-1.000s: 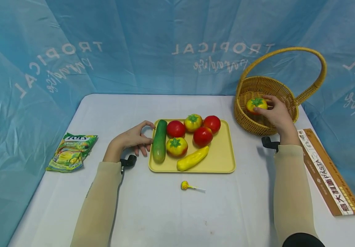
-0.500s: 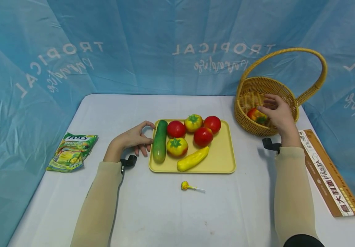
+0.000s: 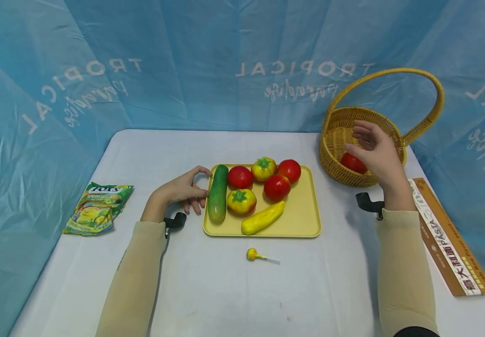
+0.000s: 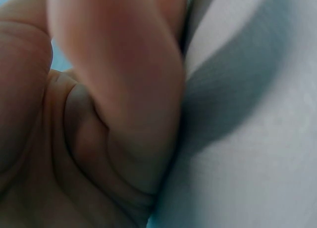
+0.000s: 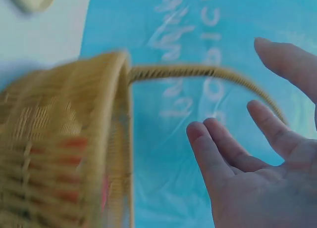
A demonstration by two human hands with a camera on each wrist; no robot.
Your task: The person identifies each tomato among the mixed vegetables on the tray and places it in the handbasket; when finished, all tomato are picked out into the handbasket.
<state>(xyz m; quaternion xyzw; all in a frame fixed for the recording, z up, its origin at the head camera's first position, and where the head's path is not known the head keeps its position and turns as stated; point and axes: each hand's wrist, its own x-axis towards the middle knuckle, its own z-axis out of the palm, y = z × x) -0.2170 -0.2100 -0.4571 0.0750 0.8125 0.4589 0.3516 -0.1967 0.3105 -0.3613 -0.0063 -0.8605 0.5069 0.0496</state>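
We are facing a blue cloth backdrop [image 3: 192, 100] that is bearing white lettering [image 3: 258, 69] (the words are running backwards for us); below it a white table [image 3: 183, 281] is stretching toward us; at its far right a wicker basket [image 3: 338, 174] is standing, its hooped handle [image 3: 402, 70] arching above; at mid-table a yellow tray [image 3: 301, 215] is lying; near the basket a brown pasta box [image 3: 451, 238] is slanting along the table's right side; toward the left side a green snack packet [image 3: 99, 208] is lying flat.

We are seeing the right hand [image 3: 379, 152] released over the basket's opening, thumb and fingers standing apart; the left hand [image 3: 179, 189] is resting at the tray's left rim with fingers loosely bent, grasping nothing; a green cucumber [image 3: 218, 194] is lying on the tray just beside it; a yellow pepper [image 3: 263, 218] is lying aslant near the tray's front; a red tomato [image 3: 354, 163] is sitting inside the basket; three red tomatoes [image 3: 277, 187] and two green-topped yellow tomatoes [image 3: 263, 169] are clustering on the tray, right of the cucumber; a yellow lollipop [image 3: 253, 253] is lying in front of the tray, its stick pointing right.
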